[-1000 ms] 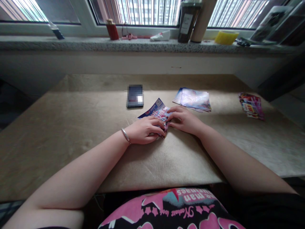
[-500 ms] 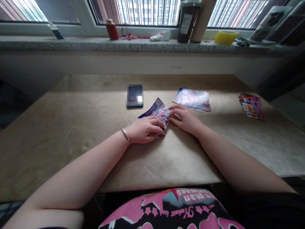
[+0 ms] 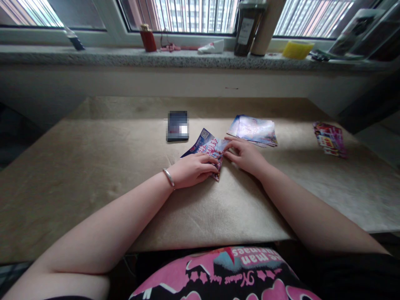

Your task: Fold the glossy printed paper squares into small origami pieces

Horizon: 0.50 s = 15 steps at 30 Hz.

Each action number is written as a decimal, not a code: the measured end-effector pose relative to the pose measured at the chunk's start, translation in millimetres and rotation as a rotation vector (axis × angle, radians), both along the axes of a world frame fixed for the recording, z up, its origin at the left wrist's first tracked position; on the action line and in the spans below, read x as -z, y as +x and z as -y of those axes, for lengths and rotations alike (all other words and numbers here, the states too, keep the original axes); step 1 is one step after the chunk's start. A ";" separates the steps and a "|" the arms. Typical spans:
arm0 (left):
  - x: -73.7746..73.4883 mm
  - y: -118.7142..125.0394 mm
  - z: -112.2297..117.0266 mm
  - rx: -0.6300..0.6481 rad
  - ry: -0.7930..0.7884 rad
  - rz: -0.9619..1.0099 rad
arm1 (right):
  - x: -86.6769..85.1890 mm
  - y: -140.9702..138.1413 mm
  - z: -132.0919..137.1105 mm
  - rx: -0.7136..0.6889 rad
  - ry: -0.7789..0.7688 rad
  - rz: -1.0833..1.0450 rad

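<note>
Blue sheet (image 3: 201, 141), red lettering (image 3: 210, 147), left hand (image 3: 194, 167) spread atop, right hand (image 3: 245, 155) touching, grip unclear

Sill (image 3: 193, 61): dark jar (image 3: 250, 29) (labelled, upright). Red gold-topped container (image 3: 148, 40) left of jar; beige cylinder (image 3: 266, 31), then yellow roll (image 3: 297, 50), right of it.

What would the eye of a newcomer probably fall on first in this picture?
Probably the colourful printed sheet near the middle of the table, with the left hand across it and the right hand at its right edge. Next might come the bold pink-and-black shirt at the bottom of the view. Farther back, the yellow object on the windowsill stands out.
</note>
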<state>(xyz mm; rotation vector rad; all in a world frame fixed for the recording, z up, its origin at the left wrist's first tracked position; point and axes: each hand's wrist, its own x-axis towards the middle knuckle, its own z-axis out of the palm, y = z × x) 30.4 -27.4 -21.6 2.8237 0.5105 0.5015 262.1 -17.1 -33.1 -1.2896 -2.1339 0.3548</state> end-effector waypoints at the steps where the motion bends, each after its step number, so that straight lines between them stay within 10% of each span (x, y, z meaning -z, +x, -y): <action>1: 0.5 0.1 0.4 -0.017 -0.003 -0.002 | -0.3 -0.4 -0.4 -0.004 0.000 0.002; 15: 2.8 0.7 -2.1 -0.081 0.025 -0.030 | 2.2 -1.7 -4.6 0.127 0.020 -0.153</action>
